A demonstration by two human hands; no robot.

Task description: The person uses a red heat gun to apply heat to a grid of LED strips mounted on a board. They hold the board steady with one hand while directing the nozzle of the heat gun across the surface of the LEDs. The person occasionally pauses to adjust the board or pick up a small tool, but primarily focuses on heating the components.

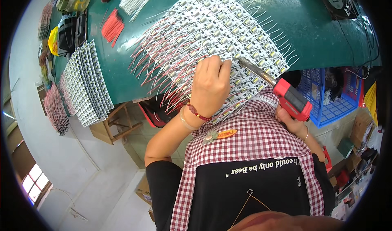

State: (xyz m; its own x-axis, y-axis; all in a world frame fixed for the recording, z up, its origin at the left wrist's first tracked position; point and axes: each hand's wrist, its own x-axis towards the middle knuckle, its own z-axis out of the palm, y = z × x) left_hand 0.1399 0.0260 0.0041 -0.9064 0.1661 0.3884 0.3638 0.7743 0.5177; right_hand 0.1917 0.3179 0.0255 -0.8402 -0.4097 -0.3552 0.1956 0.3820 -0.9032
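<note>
A large white circuit-board panel (228, 31) lies over the front edge of the green table, its near part reaching down to my lap. Rows of small components cover it, with red wires (159, 59) fringing its left side and white wires along the right. My left hand (212, 82) is closed in a pinch just above the panel; whatever its fingertips hold is hidden. My right hand (288, 121) grips a red and black soldering iron (292, 100). The iron's metal tip touches or nearly touches the panel beside my left fingers.
On the green table (130, 74) lie bundles of red wires (112, 28) and white wires (134, 1). Wired panels (87, 84) are stacked at the left edge. A black fan (337, 2) stands at the far right, above a blue plastic crate (326, 96). A wooden stool (110, 127) is below.
</note>
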